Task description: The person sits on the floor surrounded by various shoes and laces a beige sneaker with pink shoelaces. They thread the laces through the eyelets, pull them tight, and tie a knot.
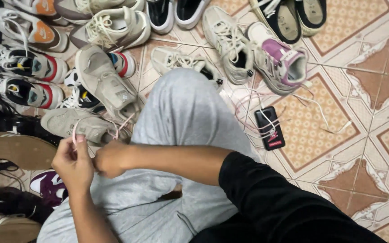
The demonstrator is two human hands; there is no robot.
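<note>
Grey-trousered legs (pixel 176 135) fill the near middle, over a patterned terracotta tile floor (pixel 365 103). About fifteen sneakers (pixel 113 27) crowd the far and left floor, one with purple trim (pixel 278 60). One beige sneaker (pixel 75 123) lies just beyond the hands. Left hand (pixel 73 164) pinches a pale pink lace (pixel 75 130); right hand (pixel 111 157) is curled shut, its contents hidden. One black phone (pixel 269 128) lies right.

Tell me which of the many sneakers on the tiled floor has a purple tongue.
The white mesh sneaker beside the black phone; the others show no purple tongue.
</note>
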